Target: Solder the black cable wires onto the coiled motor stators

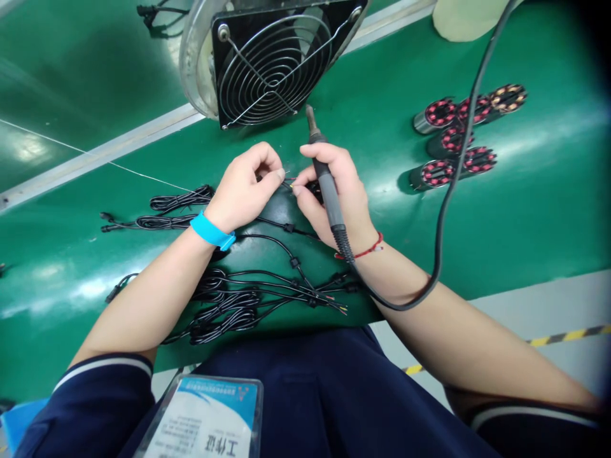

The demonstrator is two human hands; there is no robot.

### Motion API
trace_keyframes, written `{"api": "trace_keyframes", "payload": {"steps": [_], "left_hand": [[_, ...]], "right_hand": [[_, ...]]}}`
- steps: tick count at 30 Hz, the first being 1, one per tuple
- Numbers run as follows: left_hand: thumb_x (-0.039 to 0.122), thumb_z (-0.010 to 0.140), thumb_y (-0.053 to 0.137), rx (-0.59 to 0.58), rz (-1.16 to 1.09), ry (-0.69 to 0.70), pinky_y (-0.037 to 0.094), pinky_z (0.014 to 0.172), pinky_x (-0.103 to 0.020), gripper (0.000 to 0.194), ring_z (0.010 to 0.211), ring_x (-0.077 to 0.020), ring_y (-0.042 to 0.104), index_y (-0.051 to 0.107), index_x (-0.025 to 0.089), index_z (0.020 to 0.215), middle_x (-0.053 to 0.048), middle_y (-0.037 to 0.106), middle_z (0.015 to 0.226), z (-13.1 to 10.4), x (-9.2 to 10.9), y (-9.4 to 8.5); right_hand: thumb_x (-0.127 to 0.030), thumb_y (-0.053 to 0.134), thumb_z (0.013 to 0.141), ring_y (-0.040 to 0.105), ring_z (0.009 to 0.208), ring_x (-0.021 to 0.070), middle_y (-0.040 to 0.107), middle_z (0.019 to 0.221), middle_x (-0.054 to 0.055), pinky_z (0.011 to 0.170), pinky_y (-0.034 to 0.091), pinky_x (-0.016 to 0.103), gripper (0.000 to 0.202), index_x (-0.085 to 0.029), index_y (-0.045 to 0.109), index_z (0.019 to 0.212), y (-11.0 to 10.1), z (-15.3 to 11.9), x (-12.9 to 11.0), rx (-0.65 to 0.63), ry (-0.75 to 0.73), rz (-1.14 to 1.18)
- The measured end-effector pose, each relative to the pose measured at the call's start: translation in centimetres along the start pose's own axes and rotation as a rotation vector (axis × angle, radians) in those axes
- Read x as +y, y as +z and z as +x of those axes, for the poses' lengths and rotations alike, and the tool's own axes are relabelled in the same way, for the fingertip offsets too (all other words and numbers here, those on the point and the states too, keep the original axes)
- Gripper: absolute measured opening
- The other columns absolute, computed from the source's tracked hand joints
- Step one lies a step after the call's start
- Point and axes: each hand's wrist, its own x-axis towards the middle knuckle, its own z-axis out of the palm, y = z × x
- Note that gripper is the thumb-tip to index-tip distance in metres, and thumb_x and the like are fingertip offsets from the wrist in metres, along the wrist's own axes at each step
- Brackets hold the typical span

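My right hand (341, 191) is wrapped round a soldering iron (327, 187), its tip pointing up and away toward the fan. The thumb and a fingertip of that hand also meet at thin coloured wire ends (292, 183). Close beside it on the left, my left hand (252, 184) is closed in a pinch. A thin silvery solder wire (143, 174) runs in from the left to this hand, and a fine tip shows past its thumb. Below both hands pass black cables (267, 222) with small connectors. What lies inside the left fingers is mostly hidden.
A fan with a wire guard (272, 83) stands just beyond my hands. Several motor stators (439, 172) with red windings sit at the right. Bundled black cables (224, 318) lie near the front edge, others (167, 221) at left. The iron's cord (442, 235) loops over my right forearm.
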Motion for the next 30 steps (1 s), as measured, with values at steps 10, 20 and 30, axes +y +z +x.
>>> {"api": "trace_keyframes", "payload": {"steps": [10, 20, 30], "left_hand": [[0.025, 0.089, 0.058, -0.109, 0.105, 0.197, 0.050, 0.082, -0.035, 0.014, 0.084, -0.0184, 0.061, 0.058, 0.021, 0.076, -0.004, 0.064, 0.084, -0.4, 0.8, -0.9], [0.015, 0.080, 0.056, -0.179, 0.171, 0.164, 0.048, 0.073, -0.031, 0.009, 0.075, -0.0157, 0.056, 0.059, 0.019, 0.073, -0.002, 0.062, 0.078, -0.3, 1.3, -1.0], [0.009, 0.072, 0.053, -0.094, 0.144, 0.072, 0.048, 0.070, -0.032, 0.012, 0.069, -0.0142, 0.052, 0.055, 0.019, 0.065, -0.001, 0.057, 0.069, -0.2, 0.5, -0.2]], "right_hand": [[-0.030, 0.059, 0.086, 0.062, 0.072, 0.0161, 0.063, 0.080, -0.004, 0.080, 0.056, 0.037, 0.035, -0.033, 0.045, 0.118, -0.2, 0.2, -0.4, 0.078, 0.038, 0.082], [-0.031, 0.059, 0.086, 0.065, 0.075, 0.0191, 0.067, 0.086, -0.001, 0.077, 0.058, 0.040, 0.038, -0.031, 0.047, 0.122, -0.5, 0.1, -0.2, -0.021, 0.069, 0.046], [-0.019, 0.063, 0.080, 0.065, 0.097, 0.0260, 0.070, 0.091, 0.000, 0.094, 0.052, 0.051, 0.051, -0.035, 0.049, 0.126, -0.9, 0.0, 1.1, -0.105, -0.035, -0.053]]}}
